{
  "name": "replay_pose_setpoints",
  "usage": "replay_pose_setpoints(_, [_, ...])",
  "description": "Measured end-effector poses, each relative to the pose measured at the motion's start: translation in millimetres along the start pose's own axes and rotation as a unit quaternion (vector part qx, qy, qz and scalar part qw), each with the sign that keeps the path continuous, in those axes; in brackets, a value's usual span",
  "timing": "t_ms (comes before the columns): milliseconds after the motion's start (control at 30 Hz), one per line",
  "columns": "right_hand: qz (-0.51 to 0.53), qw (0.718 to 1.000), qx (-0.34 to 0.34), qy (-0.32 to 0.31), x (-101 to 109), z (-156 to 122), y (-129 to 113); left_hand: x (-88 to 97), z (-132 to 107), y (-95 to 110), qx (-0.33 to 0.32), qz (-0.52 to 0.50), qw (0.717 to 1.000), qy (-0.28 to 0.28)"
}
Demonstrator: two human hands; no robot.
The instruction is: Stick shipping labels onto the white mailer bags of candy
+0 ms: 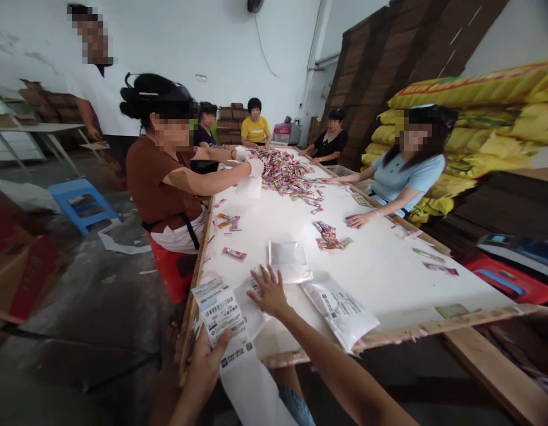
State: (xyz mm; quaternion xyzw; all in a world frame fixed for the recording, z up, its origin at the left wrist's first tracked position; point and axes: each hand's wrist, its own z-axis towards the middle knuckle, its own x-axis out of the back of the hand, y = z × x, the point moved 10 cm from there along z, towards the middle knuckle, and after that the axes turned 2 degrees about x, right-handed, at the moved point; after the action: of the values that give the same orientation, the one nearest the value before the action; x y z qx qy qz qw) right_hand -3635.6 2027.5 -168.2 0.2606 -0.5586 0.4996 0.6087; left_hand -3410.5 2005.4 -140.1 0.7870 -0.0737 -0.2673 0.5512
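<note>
Head view: left hand pinches a strip of labels; right hand lies spread on a flat bag at the bench edge. Labelling seems underway. Next likely needs one label peeled cleanly.

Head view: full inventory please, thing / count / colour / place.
table: 1, white top with wooden edge, centre
candy pile: 1, multicoloured, far end of table
loose candy packs: several, mixed colours, mid table
clear bag: 1, transparent, ahead of right hand
white pouch: 1, white, near table edge
label strip: 1, white with barcodes, in left hand
stool: 1, blue, floor left
sacks: a stack, yellow, right
co-workers: six, around the table
left hand: grips label strip
right hand: flat on table, fingers spread
</note>
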Motion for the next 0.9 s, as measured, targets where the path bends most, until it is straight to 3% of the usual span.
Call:
replay_pose_setpoints(67, [0.028,0.999,0.016,-0.016,1.5,4.7,-12.7,4.8,-1.9,-4.0,0.009,-0.01,1.0,0.005])
replay_pose_setpoints(133, [0.062,0.997,-0.019,-0.031,9.7,10.9,-17.5,6.1,-2.9,-9.0,0.017,-0.005,1.0,-0.007])
replay_pose_setpoints(233, [0.179,0.983,-0.042,0.002,44.3,10.8,-36.3,9.6,-2.1,-10.3,0.011,0.03,0.999,-0.012])
replay_pose_setpoints(367, [0.438,0.894,0.083,-0.052,82.0,-25.6,-99.1,15.7,-1.4,-7.6,0.01,0.087,0.996,0.003])
replay_pose_setpoints(400, [0.444,0.889,0.1,-0.051,90.7,-37.6,-108.3,14.1,-2.2,-9.3,0.023,0.089,0.996,-0.005])
replay_pose_setpoints(500, [0.374,0.92,0.118,0.025,116.7,-65.1,-115.7,-0.2,-8.2,-25.3,0.129,-0.017,0.99,-0.053])
replay_pose_setpoints(567, [0.343,0.924,0.163,0.044,126.0,-78.3,-124.2,-14.9,-13.9,-36.0,0.219,-0.138,0.963,-0.076])
replay_pose_setpoints(633, [0.32,0.922,0.213,0.05,129.5,-88.6,-131.6,-25.1,-14.8,-39.8,0.27,-0.205,0.938,-0.074])
replay_pose_setpoints(767, [0.299,0.936,0.164,0.08,121.9,-95.0,-112.1,-25.0,-3.4,-36.1,0.257,-0.18,0.949,-0.026])
replay_pose_setpoints(900, [0.328,0.933,0.148,0.029,106.6,-99.9,-109.0,-39.6,-2.5,-35.3,0.254,-0.218,0.94,-0.059])
